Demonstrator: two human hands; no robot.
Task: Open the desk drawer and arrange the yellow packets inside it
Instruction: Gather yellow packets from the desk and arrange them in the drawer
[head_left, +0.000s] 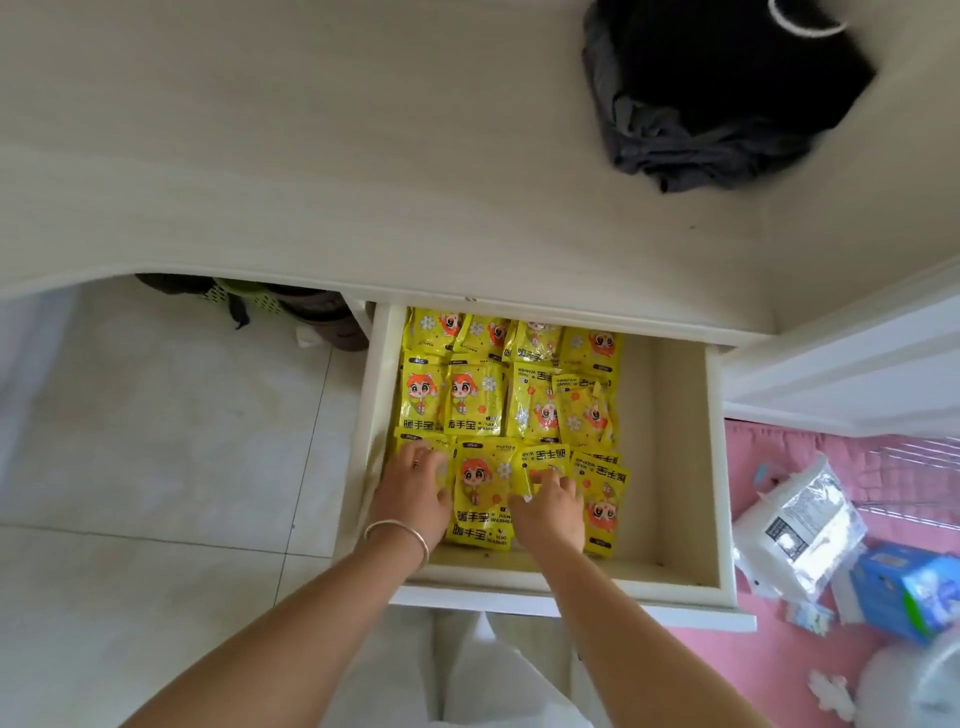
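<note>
Drawer (670, 441) open at 6 o'clock under tabletop (311, 156). Yellow packets (475, 397) labelled "HAND WARMER" fill its left part in rows. Left hand (415, 491) flat, fingers spread on near-left packet; right hand (553, 506) pinches a near-row packet.

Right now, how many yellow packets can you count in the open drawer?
About 12 yellow packets, in three rows of four along the drawer's left and middle. The left hand and right hand cover parts of the nearest row, and overlaps may hide more.
</note>
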